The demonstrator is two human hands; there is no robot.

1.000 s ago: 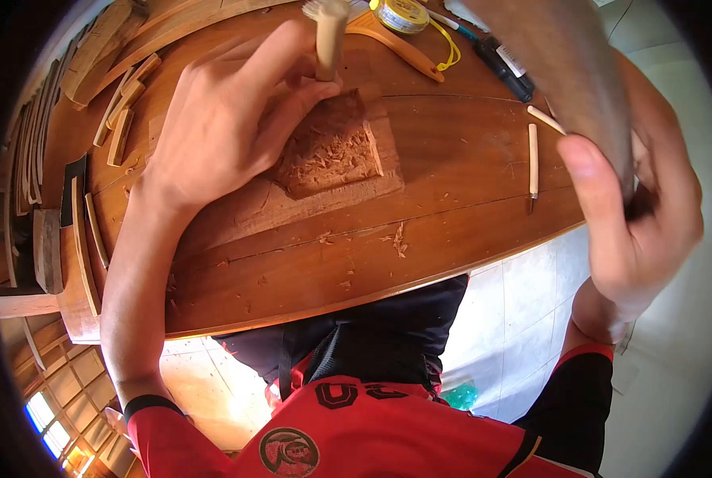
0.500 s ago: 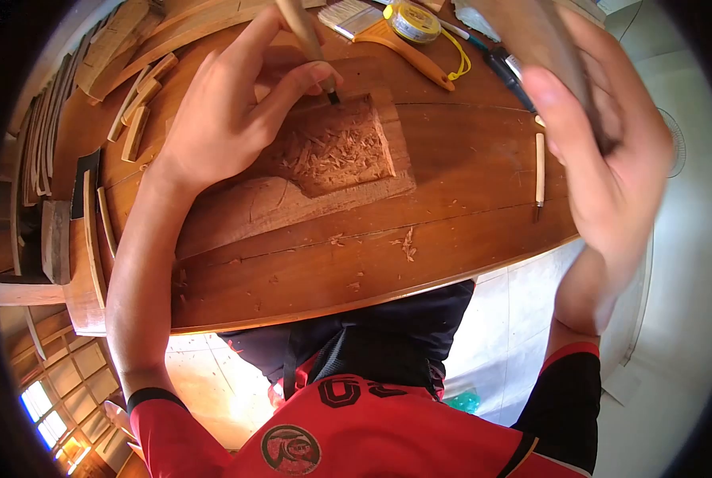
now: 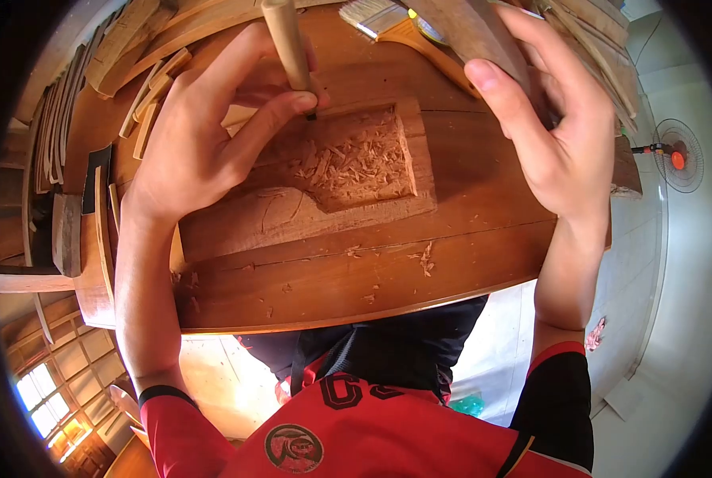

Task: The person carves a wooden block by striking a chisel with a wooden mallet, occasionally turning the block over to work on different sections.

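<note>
My left hand [image 3: 184,147] is closed around the wooden handle of a chisel [image 3: 286,46], held nearly upright. The chisel's dark tip meets the upper edge of the recess in a carved wooden board [image 3: 252,227]. Curled wood shavings [image 3: 352,163] lie in that recess. Up at the right, my right hand [image 3: 567,131] grips a thick wooden block [image 3: 477,36], raised above the table and apart from the chisel. The block's upper end runs out of the frame, so its full shape is hidden.
A flat paintbrush [image 3: 419,48] lies behind the board, partly covered by the block. Small wood pieces [image 3: 150,95] and thin strips [image 3: 103,231] are at the left of the table [image 3: 483,247]. Loose shavings dot its front. A fan [image 3: 678,158] stands off to the right.
My right hand and the block have come leftward, nearer the chisel. The chisel tip has shifted left along the recess edge, away from its right corner. The whole view has also shifted slightly.
</note>
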